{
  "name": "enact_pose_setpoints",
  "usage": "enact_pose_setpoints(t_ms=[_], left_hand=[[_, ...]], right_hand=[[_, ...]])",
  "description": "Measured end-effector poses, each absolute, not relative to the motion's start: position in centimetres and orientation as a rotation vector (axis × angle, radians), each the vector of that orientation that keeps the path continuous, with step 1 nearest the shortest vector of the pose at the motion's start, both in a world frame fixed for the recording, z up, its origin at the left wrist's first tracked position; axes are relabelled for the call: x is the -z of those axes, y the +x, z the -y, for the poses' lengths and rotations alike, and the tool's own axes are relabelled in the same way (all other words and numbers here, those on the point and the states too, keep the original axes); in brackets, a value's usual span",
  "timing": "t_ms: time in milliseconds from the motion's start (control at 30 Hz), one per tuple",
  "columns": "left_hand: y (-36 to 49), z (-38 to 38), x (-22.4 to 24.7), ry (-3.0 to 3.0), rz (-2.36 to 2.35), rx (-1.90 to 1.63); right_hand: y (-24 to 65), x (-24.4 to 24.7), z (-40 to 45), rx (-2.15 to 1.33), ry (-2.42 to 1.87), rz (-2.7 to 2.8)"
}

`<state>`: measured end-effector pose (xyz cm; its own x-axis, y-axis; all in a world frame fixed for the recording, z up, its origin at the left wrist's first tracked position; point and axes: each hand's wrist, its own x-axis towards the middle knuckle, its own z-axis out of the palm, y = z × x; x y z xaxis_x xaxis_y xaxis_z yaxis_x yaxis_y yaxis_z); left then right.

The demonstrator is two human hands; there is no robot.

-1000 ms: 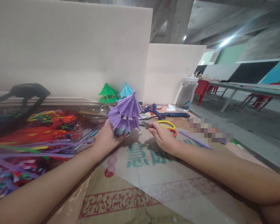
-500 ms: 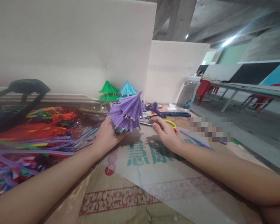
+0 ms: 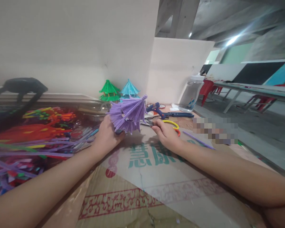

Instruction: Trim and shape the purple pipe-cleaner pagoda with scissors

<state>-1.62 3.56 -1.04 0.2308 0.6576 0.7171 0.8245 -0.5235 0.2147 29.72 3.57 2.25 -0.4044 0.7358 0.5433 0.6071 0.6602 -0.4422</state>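
My left hand (image 3: 107,135) is closed around the lower part of a purple two-tiered pagoda made of pipe cleaners (image 3: 129,114). The pagoda leans, its peak pointing up and to the right. To its right, my right hand (image 3: 166,134) is closed on a small grey metal-tipped tool (image 3: 150,122), whose exact kind I cannot make out. The tip points at the pagoda's right side, with little space between them. Scissors (image 3: 172,123) with yellow and orange handles lie just behind my right hand. The fingertips of my left hand are hidden beneath the pagoda.
A green pagoda (image 3: 109,90) and a light blue one (image 3: 129,89) stand at the back. A blue glue gun (image 3: 158,110), dark-handled pliers (image 3: 180,115) and a clear bottle (image 3: 191,93) are behind my right hand. Coloured pipe cleaners (image 3: 47,133) fill the left side. A purple strip (image 3: 199,140) lies right.
The purple pagoda has turned and tilted slightly in my left hand, shifting a little left. My right hand, still gripping the metal-tipped tool, has barely moved.
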Motion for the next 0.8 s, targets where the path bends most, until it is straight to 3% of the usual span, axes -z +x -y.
enact_pose_setpoints(t_ms=[800], left_hand=[[-1.78, -3.73, 0.98, -2.285, 1.317, 1.107]], right_hand=[[29.67, -1.96, -3.75, -0.202, -1.037, 2.172]])
